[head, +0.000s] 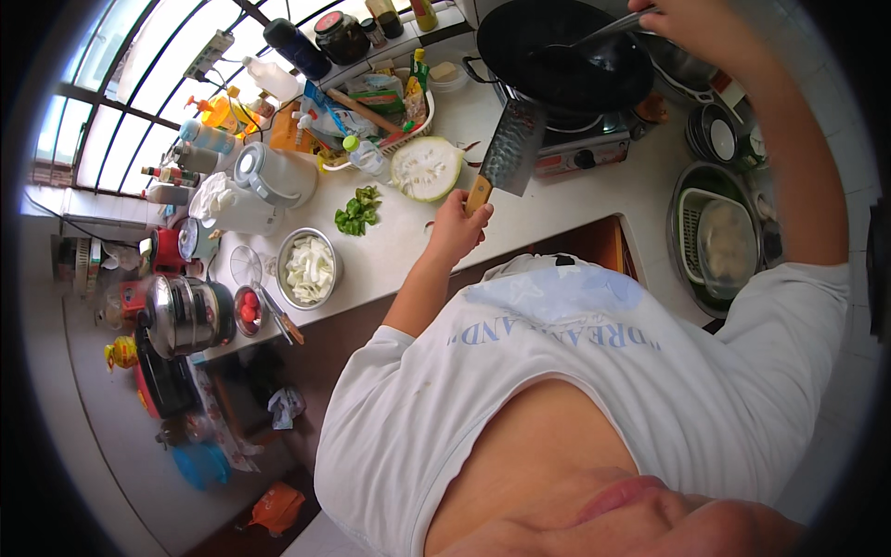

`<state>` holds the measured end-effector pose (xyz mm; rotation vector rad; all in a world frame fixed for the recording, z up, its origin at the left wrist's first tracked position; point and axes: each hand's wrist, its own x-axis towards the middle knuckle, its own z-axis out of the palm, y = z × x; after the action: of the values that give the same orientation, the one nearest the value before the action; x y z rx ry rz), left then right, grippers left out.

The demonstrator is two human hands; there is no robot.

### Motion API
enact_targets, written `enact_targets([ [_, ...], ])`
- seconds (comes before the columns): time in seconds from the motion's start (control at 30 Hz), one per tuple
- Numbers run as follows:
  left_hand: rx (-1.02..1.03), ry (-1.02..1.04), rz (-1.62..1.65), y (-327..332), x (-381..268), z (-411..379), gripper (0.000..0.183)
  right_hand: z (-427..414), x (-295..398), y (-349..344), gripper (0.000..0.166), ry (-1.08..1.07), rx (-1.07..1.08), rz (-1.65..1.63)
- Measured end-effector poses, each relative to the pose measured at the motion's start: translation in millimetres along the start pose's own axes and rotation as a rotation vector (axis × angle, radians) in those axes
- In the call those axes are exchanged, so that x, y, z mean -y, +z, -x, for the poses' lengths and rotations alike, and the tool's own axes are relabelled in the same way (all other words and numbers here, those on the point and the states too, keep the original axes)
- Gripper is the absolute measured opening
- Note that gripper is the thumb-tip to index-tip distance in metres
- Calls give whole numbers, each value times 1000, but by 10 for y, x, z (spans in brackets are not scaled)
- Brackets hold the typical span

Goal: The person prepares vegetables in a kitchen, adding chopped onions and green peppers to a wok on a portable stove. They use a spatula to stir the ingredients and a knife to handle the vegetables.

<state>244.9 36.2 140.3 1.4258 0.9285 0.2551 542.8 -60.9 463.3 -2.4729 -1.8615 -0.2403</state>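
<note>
My left hand [459, 233] grips the wooden handle of a Chinese cleaver [511, 143]. Its blade tilts up toward the wok [515, 49], and small reddish bits seem to lie near the blade's far end. With my right hand [675, 17] I hold the metal handle of a wok spatula or ladle [619, 28], whose working end is inside the dark wok. The wok sits over a portable gas stove [581, 159]. Left of the cleaver lies a cut winter melon half [427, 169], its pale flesh facing up. Chopped green peppers [358, 211] lie in a small pile on the counter.
A metal bowl of sliced white pieces [310, 268] stands near the counter's front edge, beside a knife [282, 317]. Behind the melon sits a packed white basket [418, 129]. At right, a large basin [679, 230] holds a colander. An opening [616, 240] cuts into the front edge.
</note>
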Motion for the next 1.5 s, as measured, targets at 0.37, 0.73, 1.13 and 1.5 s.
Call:
enact_targets([
  [0.37,69,-6,-18,136,8,26,39,-517,-264,1493,9,9,-22,481],
  [0.73,75,0,-44,165,-10,13,35,-569,176,1246,10,-34,147,466],
  [1.13,58,-9,-8,127,49,28,37,-945,452,913,20,472,546,134],
  [1.5,33,-28,-9,84,79,59,36,-1375,543,1232,23,-7,408,494],
])
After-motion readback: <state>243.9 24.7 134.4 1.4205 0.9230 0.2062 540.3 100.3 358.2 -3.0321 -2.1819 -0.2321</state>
